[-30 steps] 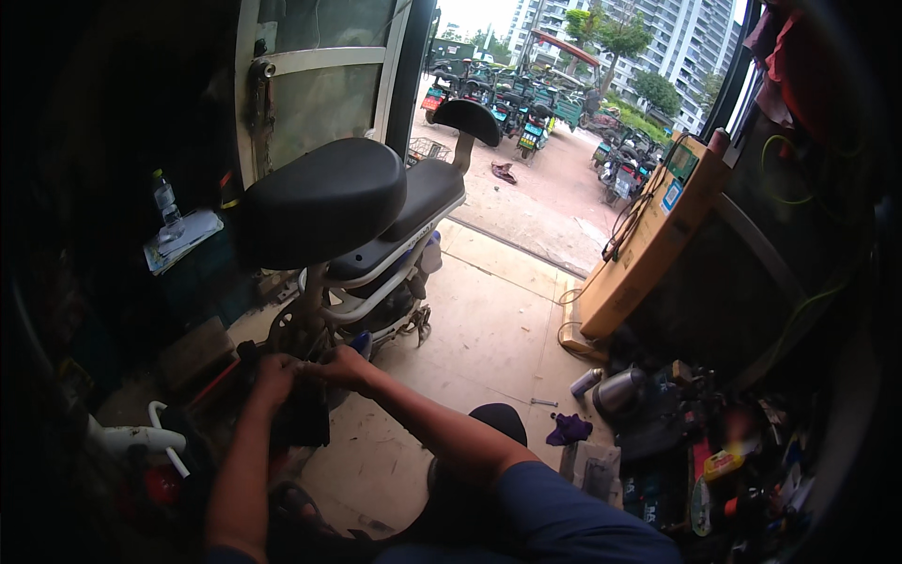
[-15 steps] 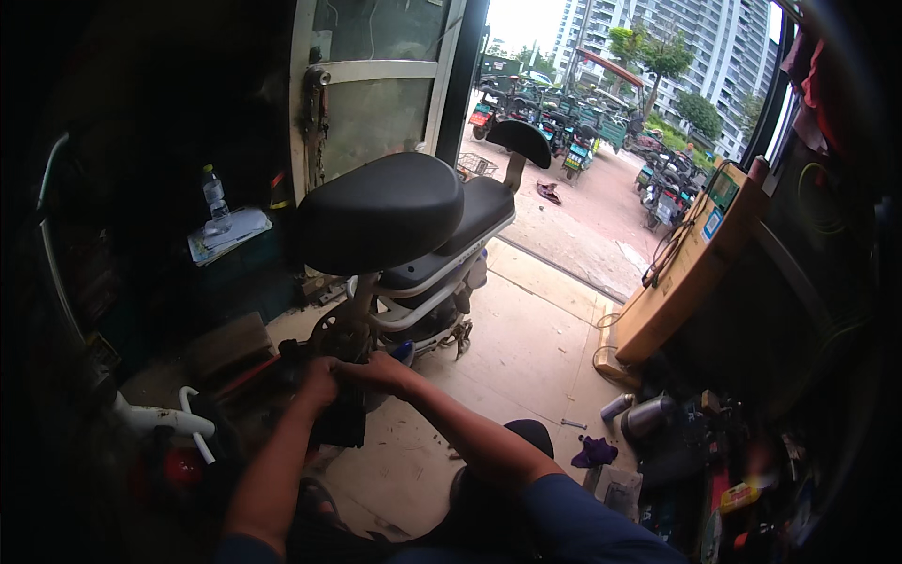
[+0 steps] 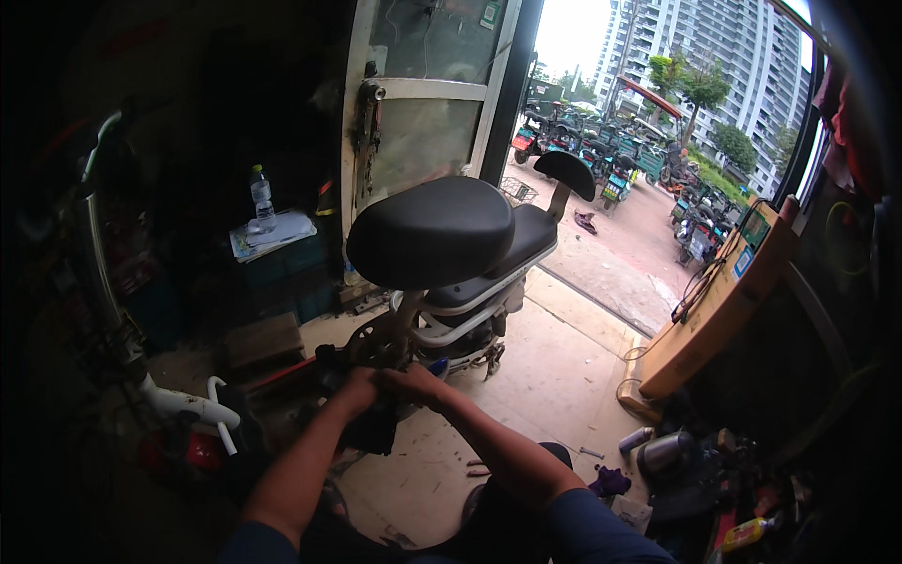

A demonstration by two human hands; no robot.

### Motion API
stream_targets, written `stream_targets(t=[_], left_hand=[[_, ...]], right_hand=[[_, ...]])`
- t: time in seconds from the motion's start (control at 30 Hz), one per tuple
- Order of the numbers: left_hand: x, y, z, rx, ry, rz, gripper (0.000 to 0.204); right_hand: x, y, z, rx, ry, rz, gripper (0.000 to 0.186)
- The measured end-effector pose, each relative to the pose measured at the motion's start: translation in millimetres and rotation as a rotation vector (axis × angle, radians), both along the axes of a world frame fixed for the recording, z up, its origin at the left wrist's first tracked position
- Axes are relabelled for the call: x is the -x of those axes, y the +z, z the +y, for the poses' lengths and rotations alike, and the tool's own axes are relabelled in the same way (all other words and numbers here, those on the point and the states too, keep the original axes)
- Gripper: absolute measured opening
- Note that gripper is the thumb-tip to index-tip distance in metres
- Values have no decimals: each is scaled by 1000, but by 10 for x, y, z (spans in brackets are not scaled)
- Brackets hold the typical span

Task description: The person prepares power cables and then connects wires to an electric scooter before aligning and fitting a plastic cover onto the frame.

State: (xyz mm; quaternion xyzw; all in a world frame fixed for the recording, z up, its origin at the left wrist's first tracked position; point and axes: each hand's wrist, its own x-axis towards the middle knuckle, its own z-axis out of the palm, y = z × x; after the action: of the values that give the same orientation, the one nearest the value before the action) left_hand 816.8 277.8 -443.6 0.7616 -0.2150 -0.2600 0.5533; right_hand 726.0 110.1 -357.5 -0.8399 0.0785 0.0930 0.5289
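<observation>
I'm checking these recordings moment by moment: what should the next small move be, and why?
Perhaps steady the left hand and make a slight adjustment with the right hand: the two are close together at the dark area below the large black seat. What lies between the fingers is too small and dark to make out, so this is tentative.

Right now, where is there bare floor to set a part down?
Mostly bare floor lies between the scooter and the tan upright box, beyond the bolt. It's crowded by the steel flask and around the left hand and right hand below the saddle.
</observation>
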Motion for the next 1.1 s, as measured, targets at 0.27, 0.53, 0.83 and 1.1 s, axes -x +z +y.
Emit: stream_targets(t=[0.27, 0.53, 0.83, 1.1], left_hand=[[77, 155, -27, -99, -33, -179, 22], [-4, 36, -69, 169, 81, 270, 18], [-88, -106, -272, -3, 115, 20, 23], [-13, -14, -53, -45, 137, -69, 23]], right_hand=[[-72, -374, -106, 417, 173, -321, 54], [248, 164, 17, 364, 205, -404, 58], [865, 1341, 915, -222, 496, -535, 39], [1058, 2157, 563, -226, 202, -941, 49]])
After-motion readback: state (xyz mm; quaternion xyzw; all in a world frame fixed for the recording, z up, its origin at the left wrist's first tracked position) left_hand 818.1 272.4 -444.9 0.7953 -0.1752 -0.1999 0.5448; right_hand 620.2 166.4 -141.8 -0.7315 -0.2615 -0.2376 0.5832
